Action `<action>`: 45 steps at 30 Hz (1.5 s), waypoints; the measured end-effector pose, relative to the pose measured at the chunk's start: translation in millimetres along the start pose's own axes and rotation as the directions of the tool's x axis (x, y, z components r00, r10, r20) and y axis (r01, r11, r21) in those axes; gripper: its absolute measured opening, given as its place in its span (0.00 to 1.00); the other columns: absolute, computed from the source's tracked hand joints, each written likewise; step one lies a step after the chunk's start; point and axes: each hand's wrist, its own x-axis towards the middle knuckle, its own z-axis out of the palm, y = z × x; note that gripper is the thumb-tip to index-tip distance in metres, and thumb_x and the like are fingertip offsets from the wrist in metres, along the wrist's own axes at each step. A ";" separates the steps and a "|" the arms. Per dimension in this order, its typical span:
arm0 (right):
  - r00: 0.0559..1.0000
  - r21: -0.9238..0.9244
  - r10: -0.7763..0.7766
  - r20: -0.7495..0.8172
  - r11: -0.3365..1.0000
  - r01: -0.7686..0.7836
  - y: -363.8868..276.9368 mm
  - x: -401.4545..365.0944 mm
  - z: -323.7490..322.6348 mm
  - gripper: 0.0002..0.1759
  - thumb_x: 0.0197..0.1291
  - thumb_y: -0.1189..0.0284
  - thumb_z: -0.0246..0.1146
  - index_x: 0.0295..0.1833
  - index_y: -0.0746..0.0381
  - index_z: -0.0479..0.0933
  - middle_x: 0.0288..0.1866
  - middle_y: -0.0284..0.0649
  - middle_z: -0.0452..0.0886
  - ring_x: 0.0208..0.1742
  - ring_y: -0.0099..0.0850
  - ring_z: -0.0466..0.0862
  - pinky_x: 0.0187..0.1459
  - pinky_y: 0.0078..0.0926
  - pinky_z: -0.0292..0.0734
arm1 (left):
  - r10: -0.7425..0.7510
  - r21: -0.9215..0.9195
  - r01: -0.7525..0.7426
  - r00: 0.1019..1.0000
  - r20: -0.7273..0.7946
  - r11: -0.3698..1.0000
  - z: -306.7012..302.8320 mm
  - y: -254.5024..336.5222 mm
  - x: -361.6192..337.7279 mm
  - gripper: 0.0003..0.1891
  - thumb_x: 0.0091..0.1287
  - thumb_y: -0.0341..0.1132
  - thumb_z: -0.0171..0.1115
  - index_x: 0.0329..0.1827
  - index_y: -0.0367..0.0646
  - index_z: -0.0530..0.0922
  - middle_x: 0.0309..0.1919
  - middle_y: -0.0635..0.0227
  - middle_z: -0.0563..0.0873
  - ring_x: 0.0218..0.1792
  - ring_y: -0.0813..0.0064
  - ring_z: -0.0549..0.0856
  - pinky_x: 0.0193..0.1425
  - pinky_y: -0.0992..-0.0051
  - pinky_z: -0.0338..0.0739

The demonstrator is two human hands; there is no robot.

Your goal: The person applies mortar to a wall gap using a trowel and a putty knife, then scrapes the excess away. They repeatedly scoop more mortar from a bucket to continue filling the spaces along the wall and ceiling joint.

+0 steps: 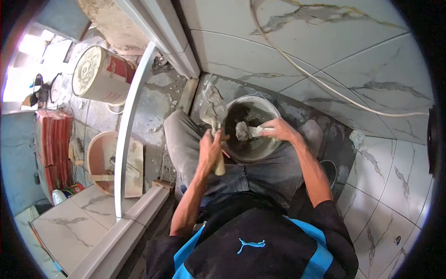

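Note:
My left hand (pixel 210 151) is closed round the pale handle of a trowel (pixel 213 106). Its blade points away from me and is smeared with grey paste. Between my knees stands a round bucket (pixel 277 111) with dark, wet-looking contents. My right hand (pixel 278 130) reaches over the bucket, fingers pinched on a whitish, crumpled-looking piece with a grey lump (pixel 242 131) at its end. I cannot make out what kind of thing this is. The trowel blade is beside the bucket's left rim.
Marble-patterned tiles (pixel 297 51) cover the wall, with a pale cable (pixel 320 83) hanging across it. A white frame (pixel 125 125) stands at my left. Beyond it are a large white bucket (pixel 100 74), a cut-open tub (pixel 104 139) and stacked red blocks (pixel 55 139).

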 end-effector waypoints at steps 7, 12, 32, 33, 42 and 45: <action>0.904 0.132 -0.121 -0.410 0.973 0.190 -16.1 -85.9 -8.8 0.19 0.55 0.66 0.65 0.50 0.66 0.77 0.37 0.41 0.82 0.37 0.23 0.79 0.36 0.22 0.74 | 0.183 0.342 -0.249 0.960 0.212 0.906 -34.0 46.0 -30.1 0.14 0.69 0.38 0.51 0.39 0.32 0.75 0.21 0.62 0.81 0.17 0.77 0.78 0.21 0.74 0.73; 0.600 -0.305 -0.486 -0.635 0.872 0.383 -48.0 -105.4 10.6 0.20 0.51 0.77 0.66 0.51 0.67 0.75 0.43 0.44 0.77 0.43 0.34 0.79 0.41 0.28 0.76 | -0.052 0.220 -0.058 0.884 0.464 0.974 -29.8 71.1 -55.8 0.16 0.69 0.41 0.48 0.41 0.35 0.76 0.27 0.67 0.80 0.17 0.79 0.75 0.22 0.78 0.71; 0.266 -0.714 -0.733 -0.627 0.676 0.181 6.9 -77.5 47.1 0.43 0.42 0.87 0.68 0.64 0.42 0.67 0.48 0.38 0.66 0.40 0.35 0.75 0.35 0.31 0.77 | -0.002 0.208 -0.158 0.791 0.611 0.965 -49.7 110.1 -96.3 0.13 0.68 0.39 0.52 0.34 0.37 0.75 0.13 0.68 0.76 0.14 0.79 0.76 0.20 0.77 0.68; 0.260 -0.713 -0.732 -0.630 0.678 0.180 6.0 -81.5 47.1 0.43 0.42 0.87 0.68 0.64 0.42 0.67 0.48 0.38 0.66 0.40 0.35 0.75 0.35 0.31 0.77 | -0.001 0.167 -0.129 0.790 0.613 0.977 -51.9 109.6 -96.9 0.13 0.68 0.39 0.52 0.34 0.37 0.74 0.13 0.69 0.76 0.14 0.80 0.76 0.20 0.77 0.68; 0.634 0.231 -0.299 -0.713 0.753 0.616 -48.5 -102.3 27.7 0.21 0.63 0.59 0.59 0.49 0.66 0.73 0.35 0.40 0.77 0.32 0.25 0.77 0.32 0.23 0.72 | 0.008 0.208 -0.133 0.860 0.510 0.969 -61.7 108.1 -89.9 0.11 0.68 0.37 0.51 0.36 0.37 0.74 0.14 0.70 0.75 0.15 0.81 0.75 0.20 0.79 0.67; 0.821 0.659 -0.329 -0.467 0.489 0.571 -41.8 -67.1 23.9 0.17 0.68 0.61 0.53 0.46 0.65 0.74 0.31 0.33 0.76 0.29 0.21 0.75 0.29 0.21 0.69 | 0.026 0.185 -0.167 0.806 0.592 0.968 -63.0 100.1 -88.2 0.13 0.69 0.38 0.52 0.38 0.35 0.73 0.22 0.69 0.79 0.14 0.83 0.75 0.18 0.81 0.68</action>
